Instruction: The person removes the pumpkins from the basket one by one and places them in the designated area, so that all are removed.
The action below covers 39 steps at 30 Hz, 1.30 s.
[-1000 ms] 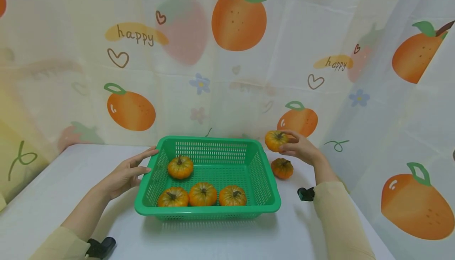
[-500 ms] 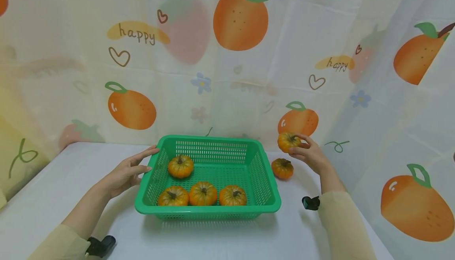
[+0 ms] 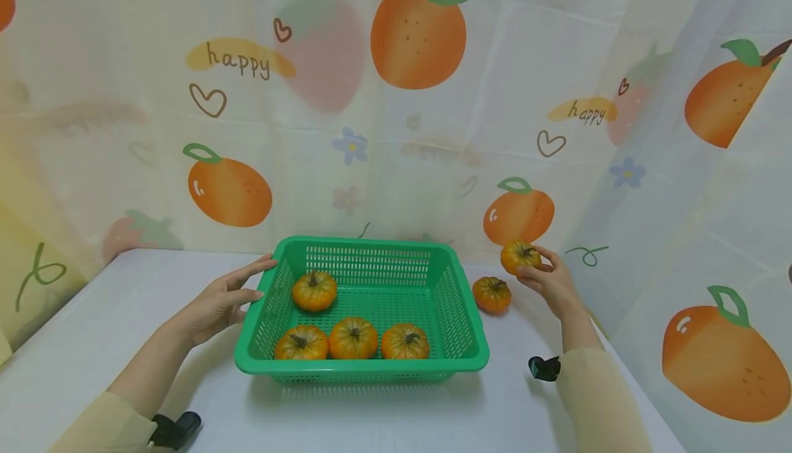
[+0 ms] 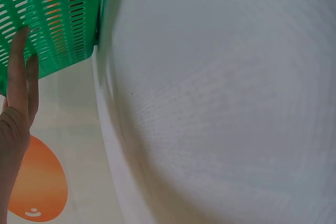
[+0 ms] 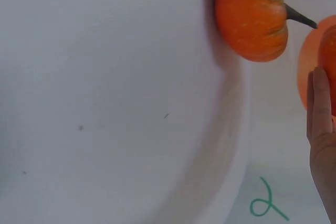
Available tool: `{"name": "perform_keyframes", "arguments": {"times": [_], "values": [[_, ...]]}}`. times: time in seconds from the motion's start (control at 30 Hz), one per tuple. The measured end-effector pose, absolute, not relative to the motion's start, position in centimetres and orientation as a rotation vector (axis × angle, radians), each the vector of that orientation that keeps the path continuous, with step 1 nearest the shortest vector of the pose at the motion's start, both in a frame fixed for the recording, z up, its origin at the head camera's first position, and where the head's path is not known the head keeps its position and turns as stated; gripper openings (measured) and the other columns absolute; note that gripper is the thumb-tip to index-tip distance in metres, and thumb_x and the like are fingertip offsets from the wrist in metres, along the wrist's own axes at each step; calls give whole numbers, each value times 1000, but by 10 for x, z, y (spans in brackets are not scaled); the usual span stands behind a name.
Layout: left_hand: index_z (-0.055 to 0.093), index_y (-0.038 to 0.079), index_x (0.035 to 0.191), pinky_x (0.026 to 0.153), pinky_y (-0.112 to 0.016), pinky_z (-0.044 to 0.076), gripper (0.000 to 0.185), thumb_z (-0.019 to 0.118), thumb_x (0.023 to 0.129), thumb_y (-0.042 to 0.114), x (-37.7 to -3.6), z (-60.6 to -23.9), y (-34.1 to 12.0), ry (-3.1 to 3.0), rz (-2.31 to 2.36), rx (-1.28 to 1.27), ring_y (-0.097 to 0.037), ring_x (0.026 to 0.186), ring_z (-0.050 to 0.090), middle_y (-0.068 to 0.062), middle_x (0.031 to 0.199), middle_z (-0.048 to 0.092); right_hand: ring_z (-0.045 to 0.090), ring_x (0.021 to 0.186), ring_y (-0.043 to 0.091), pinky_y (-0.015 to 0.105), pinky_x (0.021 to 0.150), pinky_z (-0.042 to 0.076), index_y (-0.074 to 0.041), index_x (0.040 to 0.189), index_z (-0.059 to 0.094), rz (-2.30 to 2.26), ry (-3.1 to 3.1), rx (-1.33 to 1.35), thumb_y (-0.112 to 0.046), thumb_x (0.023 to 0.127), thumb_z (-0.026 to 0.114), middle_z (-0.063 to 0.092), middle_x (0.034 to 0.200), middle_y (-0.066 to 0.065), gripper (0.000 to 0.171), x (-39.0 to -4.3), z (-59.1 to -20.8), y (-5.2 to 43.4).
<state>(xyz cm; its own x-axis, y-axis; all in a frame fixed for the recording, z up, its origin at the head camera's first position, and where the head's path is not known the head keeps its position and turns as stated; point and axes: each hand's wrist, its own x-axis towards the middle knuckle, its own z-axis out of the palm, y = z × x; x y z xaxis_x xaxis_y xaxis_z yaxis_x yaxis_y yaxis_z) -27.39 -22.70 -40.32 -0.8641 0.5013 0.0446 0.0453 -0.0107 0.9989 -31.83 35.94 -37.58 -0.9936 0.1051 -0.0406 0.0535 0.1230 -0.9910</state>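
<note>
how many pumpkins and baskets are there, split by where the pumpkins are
pumpkins in the green basket: 4
pumpkin on the table: 1
pumpkin held in the right hand: 1
green basket: 1
total: 7 things, 6 of them pumpkins

Both arms reach forward, each in a pale yellow sleeve with a small black unit at the wrist. The left hand [image 3: 218,302] lies out to the person's left, palm turned inward, fingers [image 4: 21,72] straight and close together, thumb spread apart above them. The right forearm angles up and away from the body, wrist slightly bent. The right hand [image 3: 547,278] is raised higher than the left, its fingers and thumb curled in a pinch at the fingertips. The two hands are well apart.
</note>
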Motion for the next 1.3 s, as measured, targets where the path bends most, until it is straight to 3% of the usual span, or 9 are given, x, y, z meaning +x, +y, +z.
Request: {"name": "perform_keyframes", "arguments": {"times": [0.27, 0.7, 0.97, 1.3], "values": [[17, 9, 149, 85, -32, 56, 62, 46, 94, 6, -275, -406, -228, 1936, 1947, 581, 3, 115, 55, 2, 159, -11, 60, 79, 5, 21, 80, 56, -10, 147, 17, 2035, -2291, -289, -9, 81, 70, 36, 113, 6, 84, -315, -389, 369], [18, 10, 149, 84, -32, 57, 62, 47, 95, 8, -276, -405, -227, 1952, 1936, 568, -1, 112, 59, 2, 159, -11, 56, 79, 4, 21, 79, 56, -6, 149, 11, 1930, -2381, -399, -8, 84, 65, 36, 118, 12, 84, -308, -410, 382], [17, 10, 149, 83, -32, 57, 62, 47, 95, 8, -276, -405, -228, 1941, 1946, 570, -2, 112, 59, 3, 159, -11, 43, 110, 23, 11, 69, 51, -3, 147, 17, 1792, -2460, -511, -11, 85, 63, 37, 124, 17, 78, -310, -426, 380], [17, 8, 149, 84, -30, 56, 62, 46, 94, 7, -275, -406, -228, 1941, 1950, 593, 1, 114, 57, 2, 159, -11, 40, 118, 29, 13, 72, 53, -5, 147, 19, 1757, -2486, -536, -13, 85, 62, 33, 134, 23, 76, -310, -430, 378]]}}
